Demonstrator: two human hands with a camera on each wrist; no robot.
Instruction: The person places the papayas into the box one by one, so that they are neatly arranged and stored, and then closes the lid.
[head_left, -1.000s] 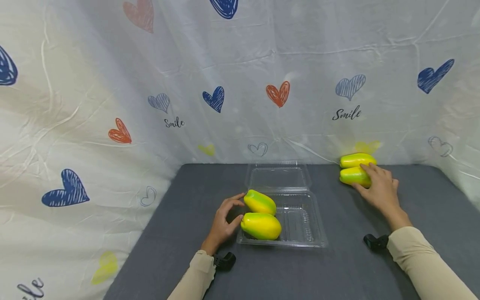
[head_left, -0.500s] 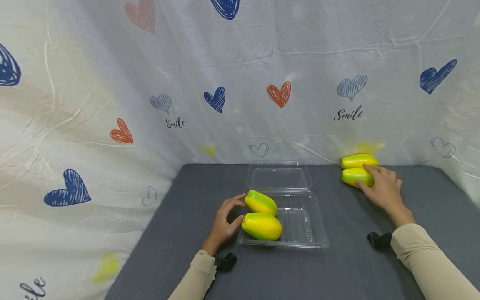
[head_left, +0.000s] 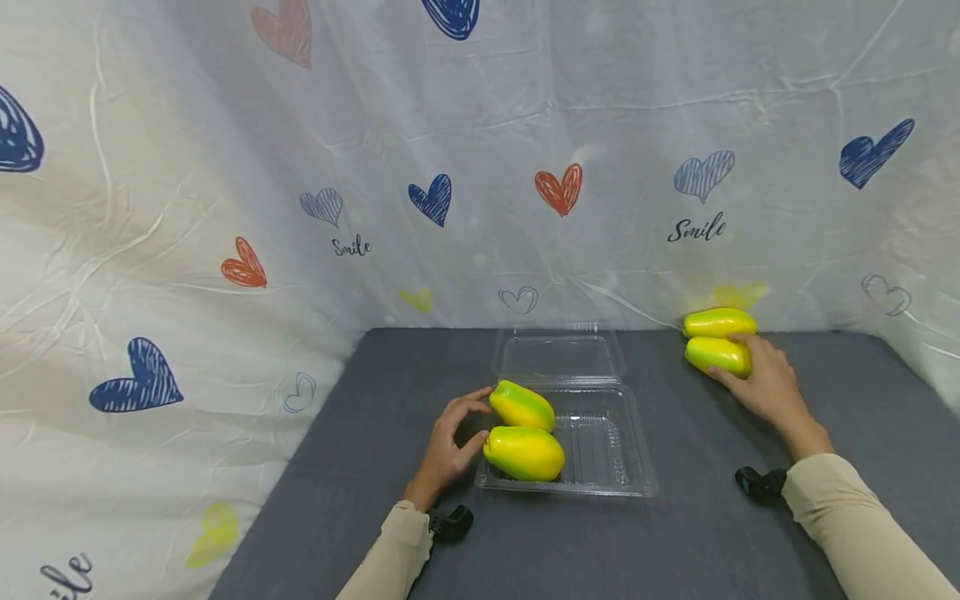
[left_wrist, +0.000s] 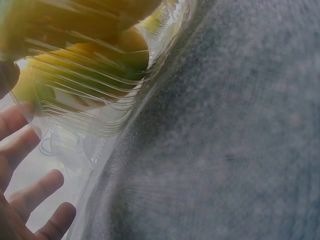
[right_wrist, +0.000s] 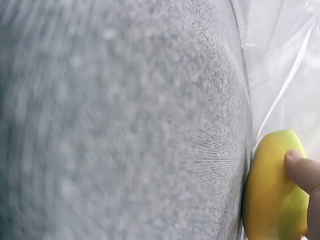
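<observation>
In the head view, my right hand (head_left: 768, 383) grips the nearer of two yellow-green papayas at the back right, thumb on its near side and fingertips over the far side. This papaya (head_left: 716, 356) lies against a second papaya (head_left: 720, 322) by the curtain. The right wrist view shows the thumb (right_wrist: 300, 167) pressed on the gripped papaya. My left hand (head_left: 446, 450) is at the left rim of a clear plastic clamshell box (head_left: 600, 433), its fingers spread in the left wrist view. Inside the box's left half lie a back papaya (head_left: 521, 406) and a front papaya (head_left: 525, 454).
The box's hinged lid (head_left: 558, 354) lies folded back towards the curtain. A dark grey cloth (head_left: 675, 542) covers the table. Behind it and to the left hangs a white curtain (head_left: 480, 125) printed with hearts. A black strap device (head_left: 450, 523) is on each wrist.
My right hand's fingers have shifted slightly on the nearer papaya at the back right, which sits a touch closer to me. The left hand and the box have stayed put.
</observation>
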